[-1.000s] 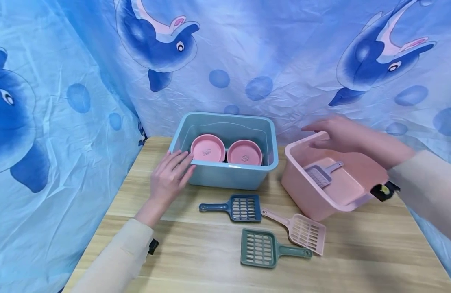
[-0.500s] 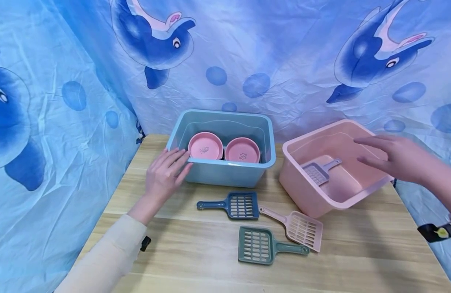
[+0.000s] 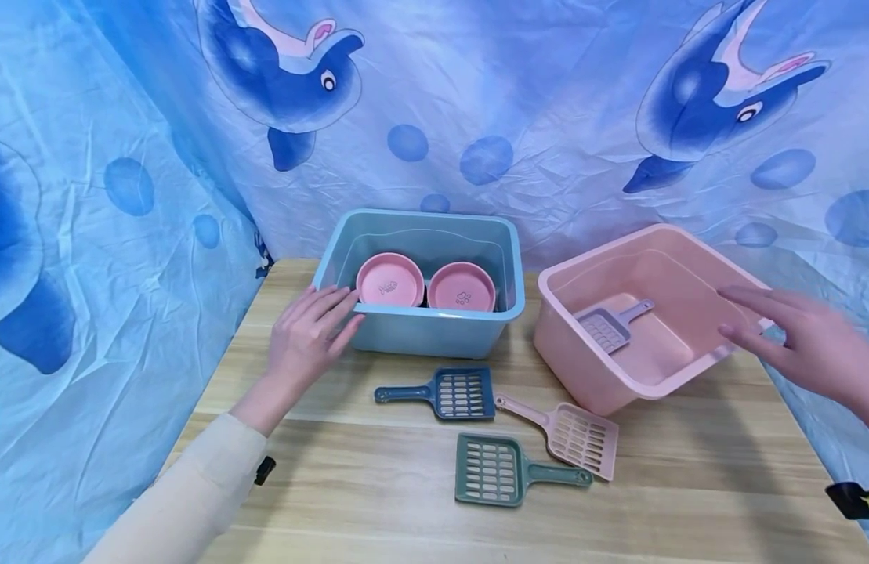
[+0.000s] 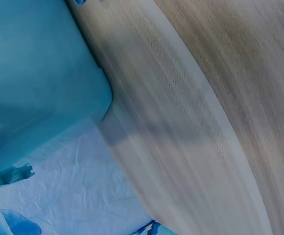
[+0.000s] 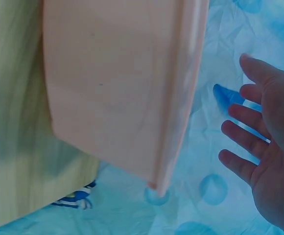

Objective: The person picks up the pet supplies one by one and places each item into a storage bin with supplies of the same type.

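My left hand (image 3: 307, 329) rests its relaxed fingers on the front left corner of a light blue plastic bin (image 3: 423, 334). Two pink pet bowls (image 3: 390, 278) sit side by side inside it, one printed with a fish bone, the other with a paw. To the right stands a pink bin (image 3: 575, 356), turned at an angle, holding a lilac litter scoop (image 3: 605, 329). My right hand (image 3: 808, 333) is at that bin's right rim, fingers extended and holding nothing. In the right wrist view the spread fingers (image 5: 247, 119) are apart from the pink bin's wall (image 5: 112, 83).
Three slotted litter scoops lie on the wooden table (image 3: 349, 486) before the bins: a blue one (image 3: 441, 394), a pale pink one (image 3: 540, 419) and a green one (image 3: 519, 474). A blue dolphin-print cloth (image 3: 547, 94) hangs behind and at the sides.
My right hand has moved right and down, from over the pink bin's far rim to its right rim. The left hand keeps its place on the blue bin while the head view shifts slightly.
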Motion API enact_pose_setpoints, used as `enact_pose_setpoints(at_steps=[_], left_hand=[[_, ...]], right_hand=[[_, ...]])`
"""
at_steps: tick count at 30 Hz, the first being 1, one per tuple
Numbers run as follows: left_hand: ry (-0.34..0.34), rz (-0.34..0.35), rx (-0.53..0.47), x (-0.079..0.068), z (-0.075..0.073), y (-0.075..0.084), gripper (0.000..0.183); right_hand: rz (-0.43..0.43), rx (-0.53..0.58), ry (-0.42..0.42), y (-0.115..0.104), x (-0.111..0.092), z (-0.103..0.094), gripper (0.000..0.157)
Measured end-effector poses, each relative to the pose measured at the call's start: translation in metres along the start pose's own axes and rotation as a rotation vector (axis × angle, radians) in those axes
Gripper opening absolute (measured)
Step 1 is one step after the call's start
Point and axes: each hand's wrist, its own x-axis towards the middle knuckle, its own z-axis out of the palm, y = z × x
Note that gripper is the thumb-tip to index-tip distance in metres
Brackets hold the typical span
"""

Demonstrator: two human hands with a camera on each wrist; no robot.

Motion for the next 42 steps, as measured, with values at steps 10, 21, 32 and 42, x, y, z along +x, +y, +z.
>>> enact_pose_setpoints(at_steps=[10,21,32,42], left_hand=[[-0.042,0.016,-0.002,0.003,-0.005,-0.001,0.052],[-0.035,0.061,-0.022,0.006,-0.019,-0.007,0.045],[-0.004,0.127,-0.024,-0.004,-0.037,-0.007,0.055],[0.029,0.189,-0.057,-0.017,-0.036,-0.003,0.042]], right_hand=[[-0.007,0.036,0.083,0.009,-0.036,0.022,0.052],[-0.189,0.018,0.353,0.010,-0.047,0.058,0.083],[-0.173,0.019,0.513,-0.001,-0.049,0.079,0.074],[-0.187,0.060,0.554,-0.011,-0.052,0.080,0.069]])
